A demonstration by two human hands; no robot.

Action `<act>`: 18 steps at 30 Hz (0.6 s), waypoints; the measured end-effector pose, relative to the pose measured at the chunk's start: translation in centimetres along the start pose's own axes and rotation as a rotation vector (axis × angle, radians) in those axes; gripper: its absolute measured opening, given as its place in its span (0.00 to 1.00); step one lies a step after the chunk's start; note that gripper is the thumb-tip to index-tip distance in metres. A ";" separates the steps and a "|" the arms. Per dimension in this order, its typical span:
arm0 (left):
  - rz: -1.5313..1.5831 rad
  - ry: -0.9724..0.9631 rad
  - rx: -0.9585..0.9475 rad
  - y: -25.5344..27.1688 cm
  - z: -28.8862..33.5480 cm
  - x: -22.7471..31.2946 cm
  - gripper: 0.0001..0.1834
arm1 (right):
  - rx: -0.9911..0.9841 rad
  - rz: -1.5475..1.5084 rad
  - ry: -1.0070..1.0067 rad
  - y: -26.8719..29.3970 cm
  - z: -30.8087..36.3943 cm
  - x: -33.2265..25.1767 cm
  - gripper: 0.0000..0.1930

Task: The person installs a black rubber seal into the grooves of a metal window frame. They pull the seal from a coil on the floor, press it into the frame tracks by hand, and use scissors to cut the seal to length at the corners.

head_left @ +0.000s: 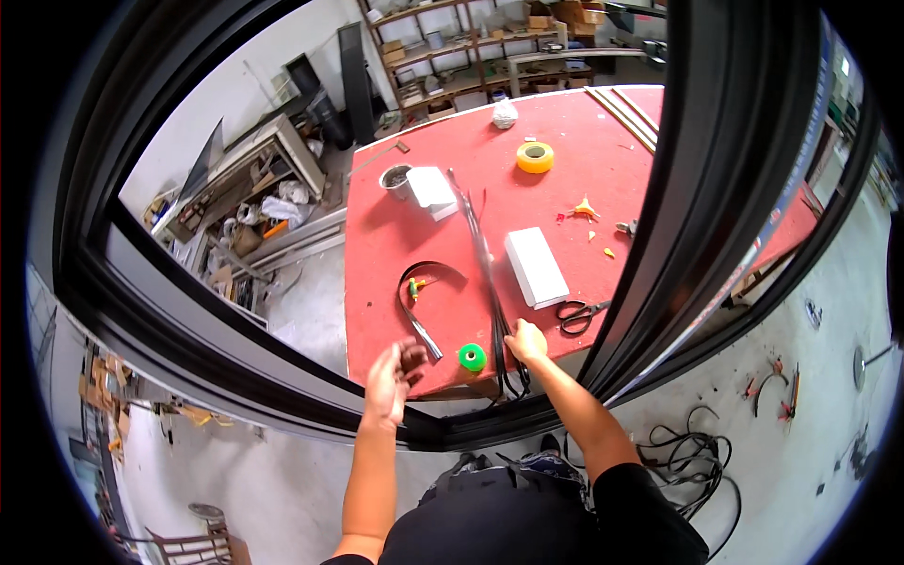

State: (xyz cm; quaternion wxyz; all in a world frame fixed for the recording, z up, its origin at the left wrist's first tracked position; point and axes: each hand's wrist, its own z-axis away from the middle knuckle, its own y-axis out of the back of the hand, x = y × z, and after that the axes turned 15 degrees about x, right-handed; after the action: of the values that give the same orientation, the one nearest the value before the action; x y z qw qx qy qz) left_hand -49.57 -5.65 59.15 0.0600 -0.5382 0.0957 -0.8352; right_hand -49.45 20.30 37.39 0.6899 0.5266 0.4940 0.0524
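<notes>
A large dark metal window frame (471,431) surrounds the red-topped table and lies close in front of me. My right hand (527,343) is closed at a bunch of long black rubber strips (485,259), which run up the table and hang over its near edge. My left hand (388,379) is held with fingers apart, holding nothing, just inside the frame. Beyond it lies a short curved black strip (403,282) with a paler end. A green spool (473,357) sits between the hands. Black-handled scissors (576,318) lie right of my right hand.
On the red table (377,325) are a long white box (537,267), another white box (432,192) by a metal cup (395,179), yellow tape (535,157) and a small green-yellow tool (415,287). Shelves (452,47) stand behind. Black cable (692,461) coils on the floor at right.
</notes>
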 end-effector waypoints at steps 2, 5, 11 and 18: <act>-0.046 0.033 0.102 2.7 1.3 -2.0 0.17 | 0.029 0.128 -0.007 -0.4 1.7 -0.4 0.21; 0.024 0.050 0.221 5.7 2.6 -4.1 0.13 | 0.066 0.212 0.077 -1.5 1.8 0.1 0.17; 0.054 0.066 0.351 8.2 4.3 -6.7 0.13 | 0.056 -0.179 0.046 -1.2 0.1 0.3 0.12; 0.038 0.180 0.209 2.8 3.6 -10.4 0.13 | -0.211 -1.161 -0.248 7.8 -1.7 -1.7 0.04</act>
State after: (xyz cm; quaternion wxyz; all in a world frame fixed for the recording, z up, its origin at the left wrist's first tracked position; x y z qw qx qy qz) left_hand -42.01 -6.61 50.72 0.1228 -0.4499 0.0234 -0.8843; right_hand -48.08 23.88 44.59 0.7068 0.1019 0.6086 -0.3460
